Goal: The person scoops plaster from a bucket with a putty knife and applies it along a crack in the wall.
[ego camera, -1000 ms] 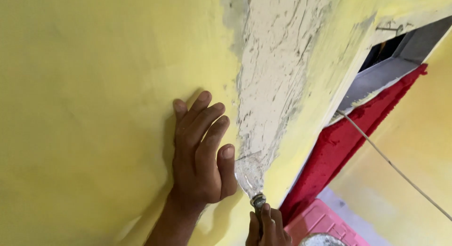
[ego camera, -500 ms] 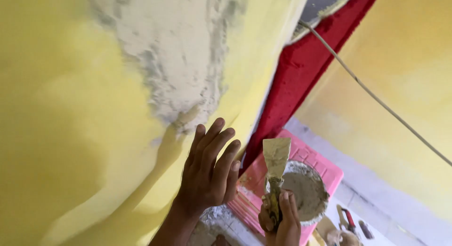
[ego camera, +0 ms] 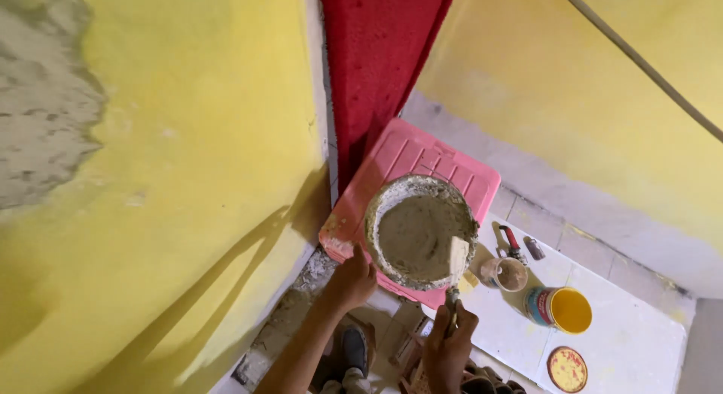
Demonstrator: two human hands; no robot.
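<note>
Grey filler bucket (ego camera: 419, 236), crusted at the rim, standing on a pink plastic stool (ego camera: 452, 172) in the corner beside a red curtain (ego camera: 380, 70). Putty knife (ego camera: 457, 270) laid blade-down over the bucket's near rim, blade pale with filler. Right hand (ego camera: 449, 349) closed around the knife handle, fingers wrapped tight. Left hand (ego camera: 352, 281) at the stool's near edge just beside the bucket, fingers curled; whether gripping or only resting cannot be told. To load the blade well, as a judgement: keep it at a low angle, draw it across the filler rather than stab, wipe one face on the rim so the load sits on a single side, and steady the stool against tipping. Further out: yellow wall (ego camera: 188, 175) to the left with a bare grey patch (ego camera: 38, 115) of scraped plaster. On the white tiled floor (ego camera: 633, 341), a small dirty cup (ego camera: 508, 273), an open tin of yellow paint (ego camera: 561, 310), its lid (ego camera: 566, 369) lying near, and a red-handled tool (ego camera: 512, 243). Cable (ego camera: 640, 62) slanting across the far wall.
</note>
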